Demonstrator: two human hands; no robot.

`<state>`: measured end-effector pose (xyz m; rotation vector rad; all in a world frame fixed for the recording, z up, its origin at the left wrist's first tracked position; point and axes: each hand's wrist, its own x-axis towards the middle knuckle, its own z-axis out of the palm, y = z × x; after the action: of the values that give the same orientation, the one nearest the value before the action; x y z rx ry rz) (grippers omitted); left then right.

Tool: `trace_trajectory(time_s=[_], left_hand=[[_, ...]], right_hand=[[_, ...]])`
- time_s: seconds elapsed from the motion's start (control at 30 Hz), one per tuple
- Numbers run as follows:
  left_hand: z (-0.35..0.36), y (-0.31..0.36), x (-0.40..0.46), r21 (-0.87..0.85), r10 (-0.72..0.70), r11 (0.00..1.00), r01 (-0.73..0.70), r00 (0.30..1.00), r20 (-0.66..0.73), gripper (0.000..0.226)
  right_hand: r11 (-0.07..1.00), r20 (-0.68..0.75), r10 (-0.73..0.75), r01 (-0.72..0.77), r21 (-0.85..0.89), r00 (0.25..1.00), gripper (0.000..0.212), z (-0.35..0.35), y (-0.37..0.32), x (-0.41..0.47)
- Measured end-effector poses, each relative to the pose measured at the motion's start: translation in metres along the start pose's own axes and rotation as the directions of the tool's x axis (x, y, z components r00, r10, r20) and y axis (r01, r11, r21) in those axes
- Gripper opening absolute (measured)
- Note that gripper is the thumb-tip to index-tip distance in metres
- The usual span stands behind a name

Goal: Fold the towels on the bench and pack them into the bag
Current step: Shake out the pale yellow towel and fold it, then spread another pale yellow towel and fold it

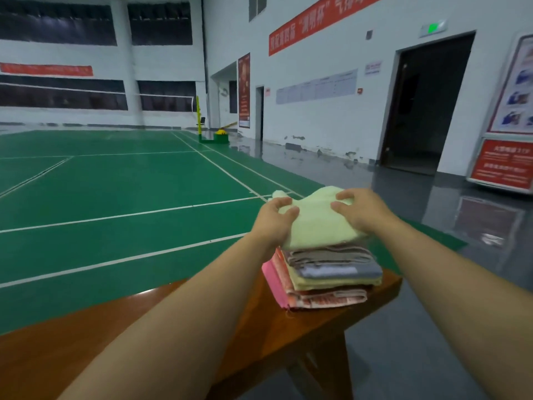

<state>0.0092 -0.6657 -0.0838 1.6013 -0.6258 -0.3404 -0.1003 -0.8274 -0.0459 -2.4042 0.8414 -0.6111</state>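
A pale green towel lies on top of a stack of folded towels at the far right end of the wooden bench. My left hand grips the towel's left edge, thumb and fingers curled into the cloth. My right hand holds its right side, with fingers bent over the top. Below it the stack shows brown, grey-blue, yellow, patterned red and pink towels. No bag is in view.
The bench runs from the lower left to the stack, with its leg beneath. Beyond lies a green badminton court with white lines and a net post. Dark glossy floor, a doorway and a red notice stand are at the right.
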Motion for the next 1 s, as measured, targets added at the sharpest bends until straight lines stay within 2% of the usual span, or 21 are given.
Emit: trace_trajectory(time_s=[0.07,0.13,0.2,0.23,0.3,0.37,0.43,0.57,0.8,0.9,1.0], left_hand=[[0.011,-0.010,0.010,0.293,-0.039,0.955,0.039,0.999,-0.006,0.038],[0.020,-0.014,0.013,0.557,0.030,0.830,0.004,0.998,-0.052,0.046],[0.028,-0.021,0.017,0.701,0.146,0.702,-0.130,0.989,0.037,0.053],[0.031,-0.026,0.018,0.751,0.139,0.637,-0.175,0.984,0.111,0.057],[0.035,-0.039,0.016,0.762,0.027,0.626,-0.167,0.981,0.193,0.060],[0.025,-0.045,0.012,0.716,0.007,0.681,-0.154,0.979,0.204,0.060],[0.001,-0.039,0.009,0.703,0.086,0.692,-0.161,0.986,0.141,0.060],[-0.086,-0.022,-0.008,0.754,0.131,0.653,-0.064,0.991,-0.029,0.061],[-0.291,0.018,-0.118,0.848,0.182,0.514,0.130,0.949,-0.256,0.062],[-0.380,0.035,-0.194,0.847,0.197,0.474,0.240,0.909,-0.367,0.061],[-0.464,0.045,-0.272,0.798,0.180,0.475,0.371,0.847,-0.500,0.056]], right_hand=[[0.985,0.069,0.037,-0.025,-0.169,0.997,0.040,0.003,0.015,0.008],[0.957,0.078,0.022,0.001,-0.290,0.997,0.049,0.008,0.023,0.012],[0.965,0.153,-0.025,0.064,-0.253,0.988,0.060,0.019,0.025,0.014],[0.966,0.234,-0.051,0.108,-0.237,0.971,0.061,0.029,0.025,0.013],[0.948,0.311,-0.057,0.149,-0.282,0.949,0.065,0.050,0.031,0.008],[0.918,0.256,-0.043,0.139,-0.372,0.966,0.064,0.057,0.029,0.004],[0.901,0.183,-0.096,0.164,-0.402,0.978,0.064,0.052,0.009,0.005],[0.903,0.167,-0.323,0.356,-0.240,0.932,0.063,0.064,-0.074,-0.003],[0.767,0.314,-0.609,0.642,0.001,0.728,0.058,0.162,-0.248,-0.074],[0.677,0.347,-0.703,0.733,0.062,0.621,0.055,0.200,-0.331,-0.130],[0.588,0.404,-0.775,0.788,0.183,0.486,0.050,0.238,-0.407,-0.196]])
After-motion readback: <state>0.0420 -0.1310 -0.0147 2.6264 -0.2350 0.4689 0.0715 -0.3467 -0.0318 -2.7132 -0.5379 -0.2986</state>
